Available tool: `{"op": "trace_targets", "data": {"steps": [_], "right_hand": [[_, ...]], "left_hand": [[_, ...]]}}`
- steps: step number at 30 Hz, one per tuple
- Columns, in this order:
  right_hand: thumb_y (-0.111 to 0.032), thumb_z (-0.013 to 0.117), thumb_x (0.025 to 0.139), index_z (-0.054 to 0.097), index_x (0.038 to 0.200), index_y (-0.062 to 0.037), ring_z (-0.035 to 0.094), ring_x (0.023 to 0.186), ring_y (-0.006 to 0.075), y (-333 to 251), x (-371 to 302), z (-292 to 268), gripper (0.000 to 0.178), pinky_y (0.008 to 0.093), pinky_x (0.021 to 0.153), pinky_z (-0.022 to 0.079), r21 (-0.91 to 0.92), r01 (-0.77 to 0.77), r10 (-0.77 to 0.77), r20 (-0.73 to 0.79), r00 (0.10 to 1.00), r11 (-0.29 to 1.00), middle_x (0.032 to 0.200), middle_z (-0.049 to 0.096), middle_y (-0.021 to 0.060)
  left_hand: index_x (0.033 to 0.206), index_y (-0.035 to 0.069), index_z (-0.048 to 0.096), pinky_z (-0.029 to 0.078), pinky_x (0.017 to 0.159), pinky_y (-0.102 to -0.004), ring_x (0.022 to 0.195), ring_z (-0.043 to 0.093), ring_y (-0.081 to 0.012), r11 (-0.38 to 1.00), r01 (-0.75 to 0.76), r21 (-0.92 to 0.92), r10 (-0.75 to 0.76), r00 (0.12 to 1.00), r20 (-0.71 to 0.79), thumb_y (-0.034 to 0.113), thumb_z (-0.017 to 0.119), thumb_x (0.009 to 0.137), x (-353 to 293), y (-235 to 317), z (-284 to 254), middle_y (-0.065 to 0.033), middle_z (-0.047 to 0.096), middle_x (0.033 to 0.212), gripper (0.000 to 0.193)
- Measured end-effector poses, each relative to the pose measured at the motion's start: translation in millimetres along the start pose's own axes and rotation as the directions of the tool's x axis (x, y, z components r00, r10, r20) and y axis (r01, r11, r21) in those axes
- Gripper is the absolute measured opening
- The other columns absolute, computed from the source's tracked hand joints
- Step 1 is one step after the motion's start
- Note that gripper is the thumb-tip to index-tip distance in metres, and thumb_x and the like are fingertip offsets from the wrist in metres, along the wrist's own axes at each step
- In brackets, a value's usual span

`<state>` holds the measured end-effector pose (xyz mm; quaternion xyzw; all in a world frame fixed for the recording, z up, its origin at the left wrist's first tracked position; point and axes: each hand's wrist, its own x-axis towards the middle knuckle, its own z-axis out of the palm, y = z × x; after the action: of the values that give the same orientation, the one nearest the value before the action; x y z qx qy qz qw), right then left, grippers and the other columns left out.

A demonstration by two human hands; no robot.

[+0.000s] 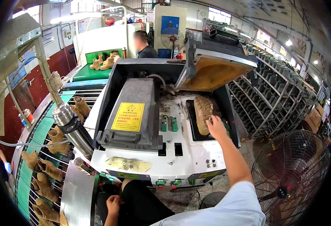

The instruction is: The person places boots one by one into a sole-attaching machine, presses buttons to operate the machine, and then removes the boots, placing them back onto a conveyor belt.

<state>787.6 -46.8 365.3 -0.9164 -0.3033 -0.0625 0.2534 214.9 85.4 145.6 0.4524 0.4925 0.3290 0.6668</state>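
Note:
My right hand (215,127) reaches into the right bay of a white and black press machine (180,150). Its fingers are closed on the right edge of a tan shoe sole (202,109), which lies tread up on a dark pad (191,126); whether an upper is under it is hidden. Above this bay a hinged lid (218,67) stands raised, its underside brown. The left bay's grey lid (135,98) is down and carries a yellow warning label (127,116). Low by my lap, my left hand (113,205) is curled closed, with nothing visible in it.
At left, a roller conveyor (26,180) carries several tan boots (46,186). A steel thermos (73,126) stands beside the machine. A large caged fan (289,169) and shoe racks (263,94) are at right. Beyond the machine, a person (146,49) is by a green belt (88,73).

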Motion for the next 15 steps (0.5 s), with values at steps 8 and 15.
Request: {"op": "trace_targets", "data": {"steps": [8,15], "right_hand": [[-0.017,0.051,0.089,0.043,0.073,-0.0051,0.031,0.055,0.0147,140.5,-253.6,35.9,0.021,0.0320,0.050,0.030,0.712,-0.011,0.485,-0.466,0.740,0.702,0.064,0.036,0.0021],[-0.038,0.052,0.089,0.051,0.081,-0.0127,0.038,0.056,0.0147,168.8,-252.4,18.3,0.027,0.0302,0.050,0.032,0.797,-0.299,0.444,0.555,0.703,-0.524,0.070,0.045,0.0014]], "left_hand": [[0.102,0.002,0.065,0.049,0.071,-0.0308,0.076,0.063,-0.0204,0.817,-0.388,0.427,-0.036,0.704,0.709,0.027,0.054,0.091,-25.4,-20.9,149.8,-0.0106,0.066,0.083,0.029],[0.105,0.005,0.064,0.046,0.064,-0.0364,0.067,0.060,-0.0240,0.794,-0.460,0.398,0.043,0.694,0.719,0.027,0.045,0.096,-8.7,-39.7,250.3,-0.0125,0.063,0.074,0.031]]}}
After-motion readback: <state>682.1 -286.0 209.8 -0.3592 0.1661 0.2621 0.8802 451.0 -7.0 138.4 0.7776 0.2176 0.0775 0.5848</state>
